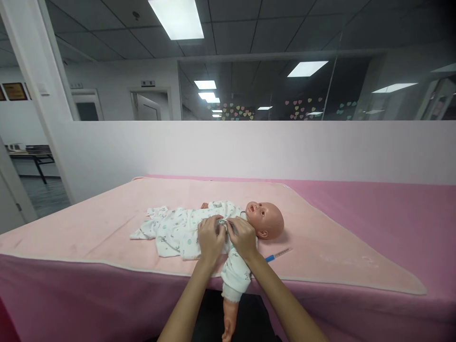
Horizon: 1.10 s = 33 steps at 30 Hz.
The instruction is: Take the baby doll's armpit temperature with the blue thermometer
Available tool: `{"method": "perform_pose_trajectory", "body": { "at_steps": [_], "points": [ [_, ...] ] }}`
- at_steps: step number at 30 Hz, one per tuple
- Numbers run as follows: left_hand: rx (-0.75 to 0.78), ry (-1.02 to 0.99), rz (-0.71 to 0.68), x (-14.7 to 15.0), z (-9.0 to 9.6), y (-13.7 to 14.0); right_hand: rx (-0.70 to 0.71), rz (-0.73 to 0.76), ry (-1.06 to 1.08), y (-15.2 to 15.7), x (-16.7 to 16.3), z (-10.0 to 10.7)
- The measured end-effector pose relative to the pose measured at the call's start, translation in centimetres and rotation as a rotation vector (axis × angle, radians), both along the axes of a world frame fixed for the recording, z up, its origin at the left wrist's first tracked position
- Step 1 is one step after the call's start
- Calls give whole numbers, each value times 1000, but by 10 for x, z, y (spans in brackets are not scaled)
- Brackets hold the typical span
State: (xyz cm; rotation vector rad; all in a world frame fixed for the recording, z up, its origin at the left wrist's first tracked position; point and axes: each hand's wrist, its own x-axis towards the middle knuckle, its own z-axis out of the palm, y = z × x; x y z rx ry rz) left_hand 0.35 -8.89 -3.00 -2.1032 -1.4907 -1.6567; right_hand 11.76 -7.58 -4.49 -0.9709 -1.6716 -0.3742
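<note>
Pinching garment (180,232), hands (211,237) (242,235) close together

Doll (178,232) partly hidden
Left hand (210,236) and right hand (243,233) cover its chest; forearms (191,299) cut off beyond table's (399,223) near edge.

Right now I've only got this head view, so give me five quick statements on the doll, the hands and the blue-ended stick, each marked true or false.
1. The left hand and right hand are both at the doll's outfit. True.
2. The doll lies face down. False: it lies on its back.
3. The right hand holds the blue-ended stick. False: the stick lies on the pale pink blanket.
4. One doll arm reaches past the blanket's near edge. True.
5. The doll's outfit is plain black. False: it is white with small prints.
</note>
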Motion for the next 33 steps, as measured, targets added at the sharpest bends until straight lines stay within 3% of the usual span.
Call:
{"method": "perform_pose_trajectory", "body": {
  "at_steps": [12, 33],
  "points": [
    [-32, -14, -12, -1, 1, 0, 70, -7, 46, 2, 0, -1],
    [27, -19, -7, 0, 2, -2, 6, 17, 120, 2, 1, -2]
  ]
}}
